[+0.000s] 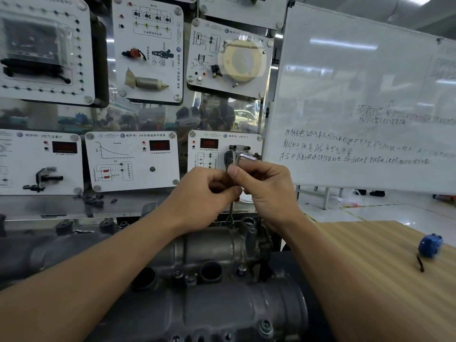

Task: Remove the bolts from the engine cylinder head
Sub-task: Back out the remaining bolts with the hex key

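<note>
Workshop wall of sensor display panels (133, 161) behind, whiteboard (357, 99) to the right. Both clenched on the hex key (240, 159): left hand (204, 193) and right hand (266, 191) pinching its upright shaft, tip down in a bolt (230, 222) atop the cylinder head (209, 245). Further right, wooden table (370, 267) with a blue tape measure (430, 245).

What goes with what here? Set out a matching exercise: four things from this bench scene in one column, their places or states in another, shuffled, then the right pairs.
Things:
1. hex key
2. blue object
3. whiteboard
4. cylinder head

Places or states:
A. lying on the wooden table
B. held upright by both hands
C. standing behind, to the right, with writing on it
D. under the hands, grey metal

Pairs: 1-B, 2-A, 3-C, 4-D
</note>
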### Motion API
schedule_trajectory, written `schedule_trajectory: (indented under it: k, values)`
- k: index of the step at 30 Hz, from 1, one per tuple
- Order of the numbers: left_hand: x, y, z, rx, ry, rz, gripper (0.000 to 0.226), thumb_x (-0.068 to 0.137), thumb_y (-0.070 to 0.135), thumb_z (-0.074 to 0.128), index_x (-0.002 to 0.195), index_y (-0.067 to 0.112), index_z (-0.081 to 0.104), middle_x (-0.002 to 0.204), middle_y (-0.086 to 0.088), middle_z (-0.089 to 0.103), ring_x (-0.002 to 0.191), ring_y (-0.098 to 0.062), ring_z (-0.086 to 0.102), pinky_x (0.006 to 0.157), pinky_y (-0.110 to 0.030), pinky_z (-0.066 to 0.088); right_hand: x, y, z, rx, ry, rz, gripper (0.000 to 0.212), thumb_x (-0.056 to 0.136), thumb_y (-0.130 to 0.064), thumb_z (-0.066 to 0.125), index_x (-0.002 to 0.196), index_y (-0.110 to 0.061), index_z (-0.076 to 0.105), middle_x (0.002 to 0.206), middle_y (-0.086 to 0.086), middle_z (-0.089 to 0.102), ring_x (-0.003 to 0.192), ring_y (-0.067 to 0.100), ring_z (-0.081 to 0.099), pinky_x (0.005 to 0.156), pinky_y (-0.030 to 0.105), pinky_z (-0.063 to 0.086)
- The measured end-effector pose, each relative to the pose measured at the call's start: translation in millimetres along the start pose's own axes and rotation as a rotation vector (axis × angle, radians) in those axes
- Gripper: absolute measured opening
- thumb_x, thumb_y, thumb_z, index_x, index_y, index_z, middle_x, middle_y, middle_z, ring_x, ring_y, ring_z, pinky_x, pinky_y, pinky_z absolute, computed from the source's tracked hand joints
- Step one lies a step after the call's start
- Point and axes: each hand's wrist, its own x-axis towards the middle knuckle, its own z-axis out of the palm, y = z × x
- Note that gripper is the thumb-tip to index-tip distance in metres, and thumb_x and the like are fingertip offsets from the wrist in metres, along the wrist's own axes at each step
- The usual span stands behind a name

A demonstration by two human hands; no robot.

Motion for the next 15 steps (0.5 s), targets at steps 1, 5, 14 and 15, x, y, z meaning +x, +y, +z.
schedule_trajectory:
  k: [1,5,14,15]
  values:
    - [-0.1,1.1,-1.4,-0.02,-0.022,0.003,0.015,0.092,0.011,0.068,0.091,0.024,0.076,0.085,0.008,0.078,0.084,-0.001,0.072,0.078,-0.014,0.054,0.0,0.5,-0.7,-0.001,-0.016,0.004,0.006,0.082,-0.015,0.078,0.083,-0.009,0.078,0.075,-0.001,0.073,0.073,0.013,0.068,0.067,0.022,0.052]
    - [0.8,1.0,-4.3,-0.007,-0.07,-0.007,0.017,0.095,0.004,0.062,0.101,0.012,0.077,0.095,-0.005,0.078,0.095,-0.02,0.074,0.09,-0.034,0.058,-0.8,-0.4,-2.1,-0.021,-0.063,0.015,0.011,0.088,-0.016,0.071,0.09,-0.008,0.078,0.076,-0.006,0.072,0.075,0.01,0.066,0.068,0.024,0.051]
    - [3.1,-3.0,-1.6,0.075,0.015,-0.01,0.006,0.088,0.016,0.074,0.083,0.017,0.076,0.073,0.004,0.076,0.068,-0.005,0.071,0.063,-0.017,0.052,-0.9,-5.8,0.1,-0.063,-0.109,0.07,0.022,0.09,-0.027,0.058,0.086,-0.029,0.08,0.081,-0.002,0.075,0.08,0.013,0.068,0.067,0.028,0.051]
    - [3.4,-3.3,-1.0,0.079,0.038,-0.003,0.007,0.086,0.017,0.076,0.08,0.016,0.075,0.071,0.002,0.075,0.064,-0.008,0.069,0.058,-0.018,0.05,-1.1,-6.0,-0.1,-0.054,-0.105,0.053,0.02,0.09,-0.027,0.06,0.085,-0.028,0.08,0.081,-0.003,0.075,0.079,0.01,0.069,0.066,0.024,0.051]
